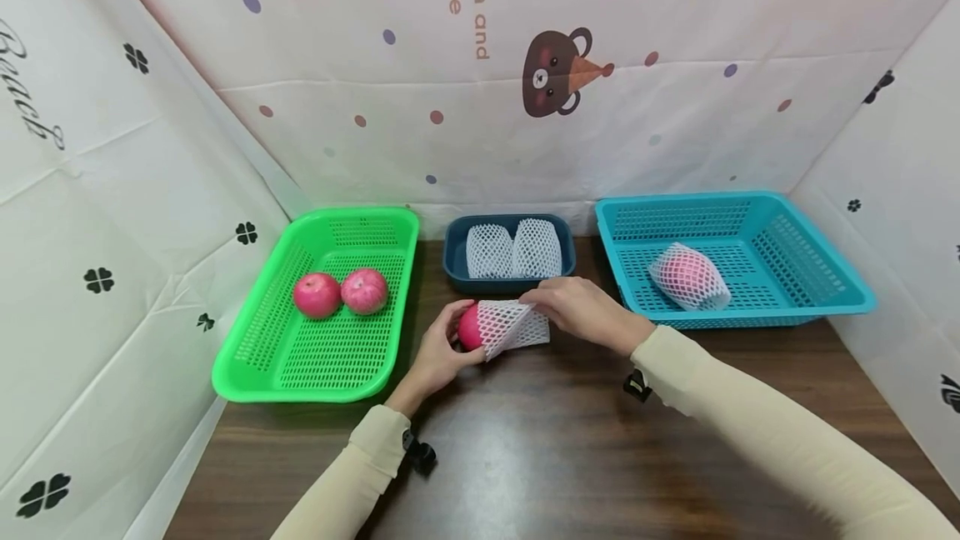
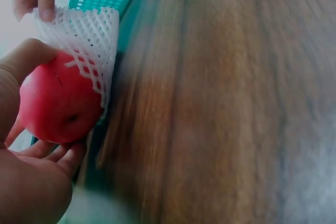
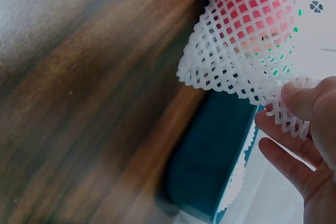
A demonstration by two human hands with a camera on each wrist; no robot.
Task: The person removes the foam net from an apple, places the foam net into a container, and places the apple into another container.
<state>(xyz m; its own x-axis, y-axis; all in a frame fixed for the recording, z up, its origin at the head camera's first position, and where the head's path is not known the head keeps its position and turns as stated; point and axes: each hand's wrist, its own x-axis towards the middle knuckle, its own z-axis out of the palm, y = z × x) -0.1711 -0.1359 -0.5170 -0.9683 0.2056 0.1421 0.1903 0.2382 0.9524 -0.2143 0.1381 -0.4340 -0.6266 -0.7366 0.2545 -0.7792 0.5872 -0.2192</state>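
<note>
A red apple is partly inside a white foam net sleeve, which covers its right side in the head view. My left hand grips the apple's bare end, thumb on one side and fingers on the other. With thumb and fingertips my right hand pinches the sleeve's far edge, drawing a corner of the mesh out. Between the two hands the sleeve flares wide, and red shows through its holes in the right wrist view.
At the left, a green basket holds two apples. Behind the hands, a dark blue tray contains white foam net sleeves. In the blue basket at the right lies a net-wrapped apple. Printed cloth walls surround the wooden table.
</note>
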